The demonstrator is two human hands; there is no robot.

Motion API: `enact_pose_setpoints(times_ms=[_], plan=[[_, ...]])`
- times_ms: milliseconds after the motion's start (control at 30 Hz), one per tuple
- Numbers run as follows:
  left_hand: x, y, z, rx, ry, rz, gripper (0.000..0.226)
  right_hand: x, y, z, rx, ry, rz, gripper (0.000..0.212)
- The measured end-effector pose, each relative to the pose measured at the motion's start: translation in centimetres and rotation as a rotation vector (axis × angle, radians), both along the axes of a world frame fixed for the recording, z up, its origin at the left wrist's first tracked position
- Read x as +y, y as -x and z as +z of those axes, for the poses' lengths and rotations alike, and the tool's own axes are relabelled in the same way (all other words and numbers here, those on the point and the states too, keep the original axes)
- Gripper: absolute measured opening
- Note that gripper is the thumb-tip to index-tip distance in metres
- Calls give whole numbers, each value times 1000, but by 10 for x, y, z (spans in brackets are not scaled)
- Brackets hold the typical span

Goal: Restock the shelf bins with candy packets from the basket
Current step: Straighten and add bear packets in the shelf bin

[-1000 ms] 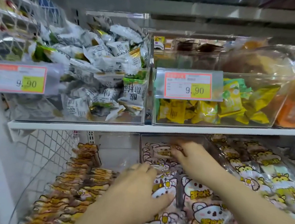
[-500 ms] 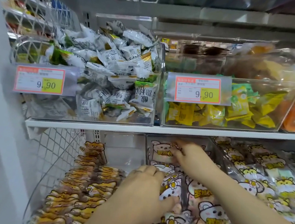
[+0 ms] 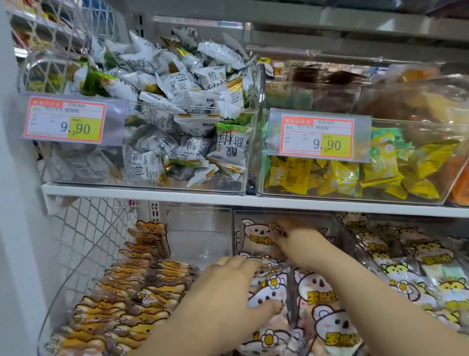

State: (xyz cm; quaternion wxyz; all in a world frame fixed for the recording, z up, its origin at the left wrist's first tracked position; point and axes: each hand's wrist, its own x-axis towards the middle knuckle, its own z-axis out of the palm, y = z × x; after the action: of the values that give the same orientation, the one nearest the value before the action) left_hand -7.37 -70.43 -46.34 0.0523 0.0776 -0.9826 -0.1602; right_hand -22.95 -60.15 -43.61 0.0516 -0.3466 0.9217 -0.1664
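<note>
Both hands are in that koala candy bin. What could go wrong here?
The koala packets are crowded; the left hand gripping them might crush or tip some out. Above, the white packets are heaped higher than their bin, so bumping the shelf could spill them.

Price labels [image 3: 64, 119] read 9.90; a wire grid [image 3: 89, 231] stands left.
</note>
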Motion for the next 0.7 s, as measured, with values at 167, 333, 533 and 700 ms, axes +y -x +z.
enact_pose_setpoints(times_ms=[167,333,533,700], plan=[[-4,-4,-5,103,-164,67,61,-6,10,-3,-3,-121,66,48],[-5,-4,-7,114,-203,73,63,-4,16,-12,204,-129,101,45],[-6,-3,-10,128,-207,81,61,-17,24,-12,169,-303,153,49],[-6,1,-10,141,-182,86,59,-20,20,-1,84,-357,184,50]])
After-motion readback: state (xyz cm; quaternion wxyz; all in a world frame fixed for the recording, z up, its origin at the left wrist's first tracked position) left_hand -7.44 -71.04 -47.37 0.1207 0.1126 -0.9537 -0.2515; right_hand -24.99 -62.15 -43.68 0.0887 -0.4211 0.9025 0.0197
